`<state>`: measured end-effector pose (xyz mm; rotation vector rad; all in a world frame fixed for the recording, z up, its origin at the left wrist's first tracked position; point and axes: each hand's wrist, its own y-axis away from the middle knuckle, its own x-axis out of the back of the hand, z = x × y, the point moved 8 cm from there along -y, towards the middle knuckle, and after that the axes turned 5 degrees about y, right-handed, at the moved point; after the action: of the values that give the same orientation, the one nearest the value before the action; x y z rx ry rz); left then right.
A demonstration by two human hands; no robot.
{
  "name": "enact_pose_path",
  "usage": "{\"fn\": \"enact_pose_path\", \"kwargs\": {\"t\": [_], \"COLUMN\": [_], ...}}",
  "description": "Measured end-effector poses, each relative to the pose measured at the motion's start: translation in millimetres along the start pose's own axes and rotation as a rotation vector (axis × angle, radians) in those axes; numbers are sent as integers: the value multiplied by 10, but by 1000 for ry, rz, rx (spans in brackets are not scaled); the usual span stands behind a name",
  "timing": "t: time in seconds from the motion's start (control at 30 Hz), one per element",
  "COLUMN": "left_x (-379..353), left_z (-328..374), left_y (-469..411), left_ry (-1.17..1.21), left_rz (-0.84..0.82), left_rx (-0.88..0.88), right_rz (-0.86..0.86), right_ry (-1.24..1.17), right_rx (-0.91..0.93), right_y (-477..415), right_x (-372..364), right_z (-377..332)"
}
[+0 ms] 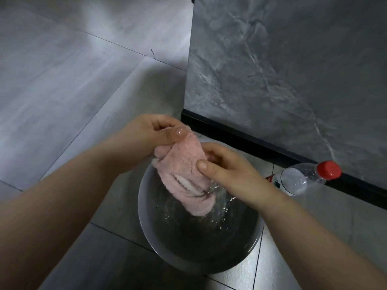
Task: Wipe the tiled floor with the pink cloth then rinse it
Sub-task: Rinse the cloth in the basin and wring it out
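The pink cloth is bunched and held over a round metal basin that stands on the grey tiled floor. My left hand pinches the cloth's upper end between thumb and fingers. My right hand grips the cloth's middle from the right, thumb on top. The cloth's lower end hangs into the basin, and water splashes glint around it. The cloth looks wet.
A clear plastic bottle with a red cap lies on the floor right of the basin. Behind it rises a dark marbled panel with a black base strip. Open floor tiles stretch to the left and far side.
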<state>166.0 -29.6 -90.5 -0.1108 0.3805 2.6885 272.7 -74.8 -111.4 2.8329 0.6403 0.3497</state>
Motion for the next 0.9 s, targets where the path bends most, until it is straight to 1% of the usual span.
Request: {"fn": "enact_pose_path", "kwargs": {"t": [0.07,0.1,0.2,0.23,0.3,0.37,0.43,0.53,0.57,0.63,0.67,0.73,0.77,0.8,0.83,0.87,0.9], "left_x": [69,103,192,191,129,91,95,12,23,141,207,280,297,300,295,319,369], "left_z": [-1,-23,-144,-194,-276,-326,-431,-650,-693,-722,-717,-723,-750,-791,-828,-879,-921], "left_y": [-13,-19,-23,-15,6,52,145,317,339,307,286,243,242,246,252,249,244], "left_ry": [87,127,250,306,417,489,446,265,190,12,-87,-226,-243,-201,-99,6,72], "left_rz": [105,158,226,223,153,121,128,0,-5,18,18,-47,-87,-115,-112,-67,17], "left_rx": [14,36,127,172,236,198,168,275,281,263,258,270,291,315,349,387,418], "right_rz": [-19,-6,86,129,175,186,205,234,236,209,194,177,189,224,276,332,381], "right_ry": [49,80,20,-15,-92,-229,-349,-495,-525,-504,-453,-287,-221,-174,-148,-131,-102], "right_rx": [68,70,-17,-46,-89,-132,-159,-180,-186,-212,-254,-358,-379,-370,-348,-319,-296], "right_y": [-55,-76,-161,-183,-224,-258,-279,-319,-335,-377,-407,-469,-512,-565,-615,-668,-717], "right_x": [-34,-53,-111,-107,-122,-129,-103,-78,-80,-65,-51,-20,5,49,103,159,207], "right_z": [-152,-182,-139,-98,-26,48,120,181,176,184,217,291,314,317,301,279,266]}}
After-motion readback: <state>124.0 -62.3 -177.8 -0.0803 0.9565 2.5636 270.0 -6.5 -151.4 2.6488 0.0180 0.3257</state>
